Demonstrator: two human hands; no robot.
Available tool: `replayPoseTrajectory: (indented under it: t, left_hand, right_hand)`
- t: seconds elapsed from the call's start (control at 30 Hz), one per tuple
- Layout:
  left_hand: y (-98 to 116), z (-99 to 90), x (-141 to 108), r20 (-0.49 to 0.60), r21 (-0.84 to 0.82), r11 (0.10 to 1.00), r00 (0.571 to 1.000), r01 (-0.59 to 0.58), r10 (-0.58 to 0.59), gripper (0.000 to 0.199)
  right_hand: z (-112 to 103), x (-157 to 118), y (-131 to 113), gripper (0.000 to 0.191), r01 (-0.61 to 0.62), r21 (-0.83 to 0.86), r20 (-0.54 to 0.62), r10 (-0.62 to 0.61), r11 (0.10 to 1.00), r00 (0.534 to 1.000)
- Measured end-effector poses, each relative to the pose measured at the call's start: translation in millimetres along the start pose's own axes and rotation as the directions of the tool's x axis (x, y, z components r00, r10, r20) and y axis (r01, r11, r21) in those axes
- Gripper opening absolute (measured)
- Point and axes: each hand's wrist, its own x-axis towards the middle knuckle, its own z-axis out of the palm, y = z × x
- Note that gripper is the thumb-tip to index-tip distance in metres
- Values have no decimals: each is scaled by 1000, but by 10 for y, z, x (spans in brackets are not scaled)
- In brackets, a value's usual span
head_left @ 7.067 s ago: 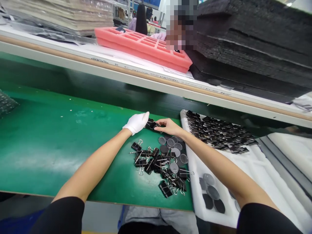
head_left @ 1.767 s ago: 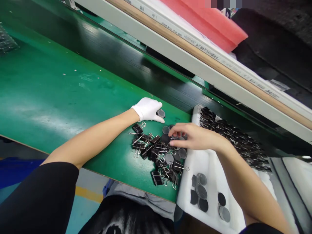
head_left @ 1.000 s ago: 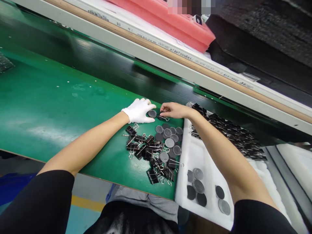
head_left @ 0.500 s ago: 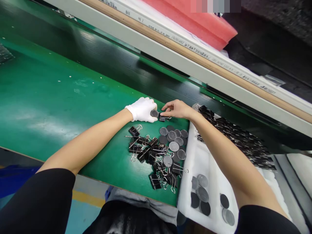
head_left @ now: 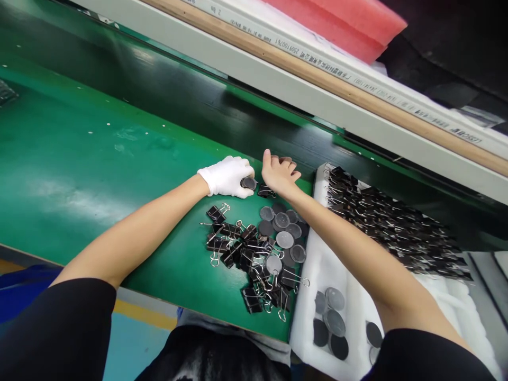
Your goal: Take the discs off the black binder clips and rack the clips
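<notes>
since the earlier frame, our right hand (head_left: 281, 172) has moved its fingertips off the lone binder clip (head_left: 266, 191) and turned upward with its fingers spread. the right hand is open; we cannot tell whether its heel touches the lone binder clip, which lies on the green table (head_left: 138, 203) between our two hands. our gloved left hand (head_left: 227, 176) grips a round disc (head_left: 248, 183) between thumb and fingers, just beside that clip.

on the near side of both hands we locate the clip pile (head_left: 246, 254), its metal handles pointing in mixed directions. the loose discs (head_left: 284, 239) lie at its right, below the right hand; one disc rests on the pile. to the right of the right hand sits the white foam tray (head_left: 307, 328), bearing packed clips (head_left: 397, 222) in its far part and tray discs (head_left: 334, 323) in its near part.
</notes>
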Motion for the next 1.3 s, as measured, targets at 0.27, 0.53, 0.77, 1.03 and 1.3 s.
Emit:
replayPoseTrajectory:
  t: [0.27, 0.53, 0.77, 1.03, 1.3]
  left_hand:
    - [11, 44, 14, 38, -37, 999, 999, -13, 14, 45]
    - [37, 56, 40, 54, -115, 993, 999, 10, -3, 45]
    - [109, 18, 60, 96, -95, 996, 995, 0, 9, 49]
    - [97, 84, 66, 78, -92, 995, 996, -26, 33, 53]
    - [158, 31, 19, 61, -42, 994, 993, -99, 102, 59]
  right_hand:
    - [-8, -125, 149, 69, -57, 81, -6, 58, 995, 998]
    - [5, -147, 127, 70, -64, 61, -20, 65, 996, 998]
    - [92, -99, 194, 73, -20, 87, -58, 25, 996, 998]
    - [128, -82, 198, 70, 3, 134, -94, 10, 991, 996]
    - [-54, -176, 32, 58, 7, 194, -107, 14, 981, 994]
